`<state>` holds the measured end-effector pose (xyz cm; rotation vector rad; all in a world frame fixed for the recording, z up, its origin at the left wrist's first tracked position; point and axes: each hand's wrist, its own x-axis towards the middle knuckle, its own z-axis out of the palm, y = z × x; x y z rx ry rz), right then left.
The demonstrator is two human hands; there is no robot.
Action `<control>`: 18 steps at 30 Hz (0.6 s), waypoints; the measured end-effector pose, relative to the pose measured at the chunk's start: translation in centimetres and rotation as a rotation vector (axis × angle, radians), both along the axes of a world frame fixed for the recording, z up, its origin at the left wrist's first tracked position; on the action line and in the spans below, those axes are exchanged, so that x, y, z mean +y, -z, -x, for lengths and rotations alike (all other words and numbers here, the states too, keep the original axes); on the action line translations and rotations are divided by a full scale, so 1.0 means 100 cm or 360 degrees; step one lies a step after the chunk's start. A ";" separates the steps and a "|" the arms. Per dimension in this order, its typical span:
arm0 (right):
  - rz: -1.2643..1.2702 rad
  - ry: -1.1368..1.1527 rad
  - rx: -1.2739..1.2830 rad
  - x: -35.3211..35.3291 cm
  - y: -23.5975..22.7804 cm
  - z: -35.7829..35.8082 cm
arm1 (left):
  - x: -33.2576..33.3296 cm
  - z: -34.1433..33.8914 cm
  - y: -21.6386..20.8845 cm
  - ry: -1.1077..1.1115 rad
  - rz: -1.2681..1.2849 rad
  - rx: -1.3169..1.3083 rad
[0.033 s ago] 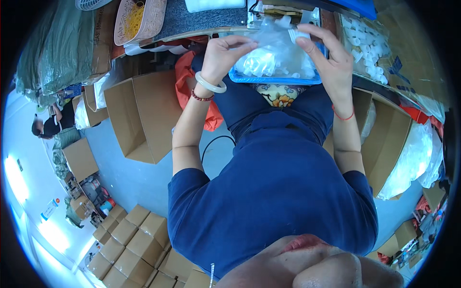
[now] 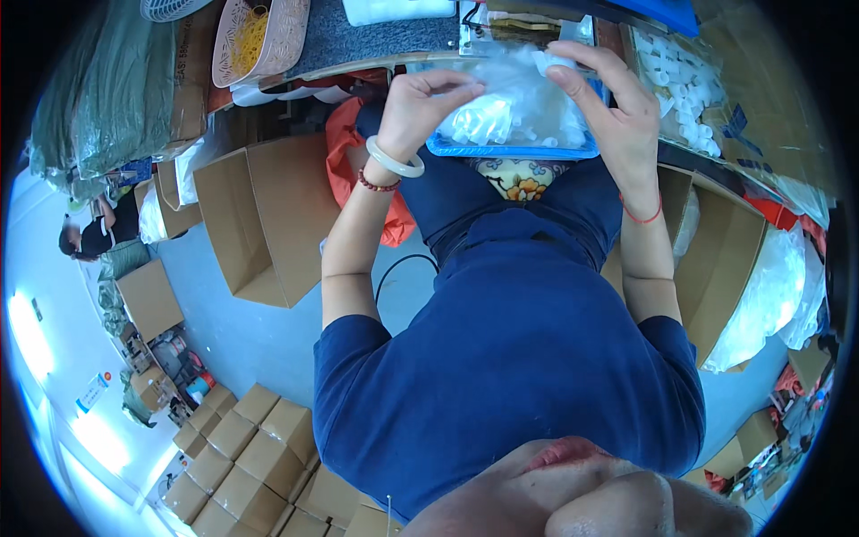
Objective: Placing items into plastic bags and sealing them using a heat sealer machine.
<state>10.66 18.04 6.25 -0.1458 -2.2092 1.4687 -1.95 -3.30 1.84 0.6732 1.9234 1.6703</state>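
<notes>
A clear bag point(image 2: 519, 85) is held up over a blue tray point(image 2: 510, 148) on the person's lap, both hands pinching its top edge — the left hand point(image 2: 425, 107) at one corner, the right hand point(image 2: 608, 112) at the other. What fills the bag is hard to make out: small pale pieces, blurred by the plastic. The tray's far side is hidden behind it. Beyond lies the desk point(image 2: 376, 40), cut off at the rim, with an oval basket point(image 2: 259, 36). Open cardboard boxes point(image 2: 268, 215) stand on the grey floor point(image 2: 268, 340) — another person point(image 2: 89, 237) sits far left.
</notes>
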 end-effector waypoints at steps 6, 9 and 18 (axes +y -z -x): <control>-0.0695 -0.0328 -0.0217 0.022 -0.015 0.010 | 0.011 -0.002 -0.005 0.0318 0.0113 -0.0210; -0.0718 -0.0472 -0.0546 0.026 -0.007 0.020 | 0.018 -0.002 0.012 0.0618 0.0099 -0.0438; -0.1400 0.0563 -0.0769 0.072 0.019 -0.018 | 0.067 0.032 0.054 0.0272 -0.0439 -0.1412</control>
